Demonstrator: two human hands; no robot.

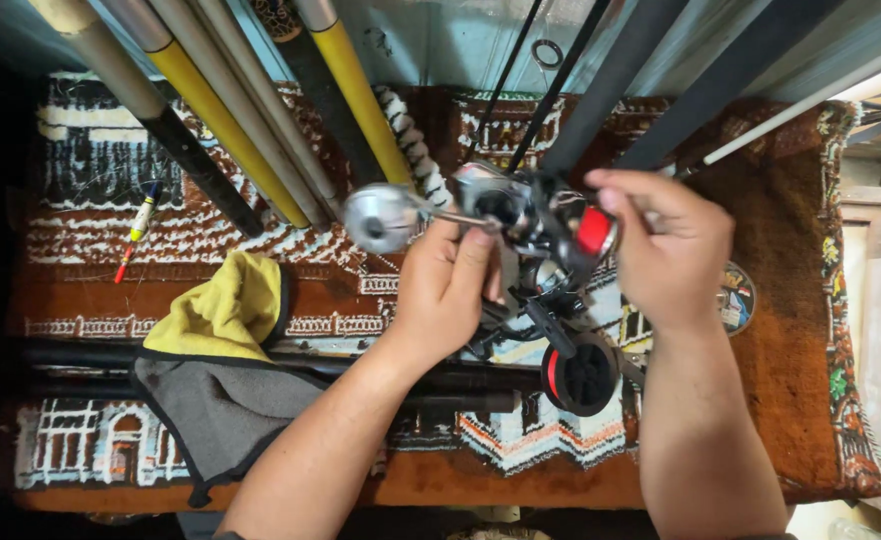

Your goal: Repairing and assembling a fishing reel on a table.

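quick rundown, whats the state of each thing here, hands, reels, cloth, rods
left hand: gripping the held reel's handle side
right hand: pinching the held reel's red spool end
held reel: lifted off the rug
second reel: lying on the rug
cloth: crumpled, flat on rug
rods: leaning, untouched

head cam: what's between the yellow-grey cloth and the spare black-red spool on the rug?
In the head view, the left forearm crosses that stretch, over dark rods on the rug between the cloth and spool.
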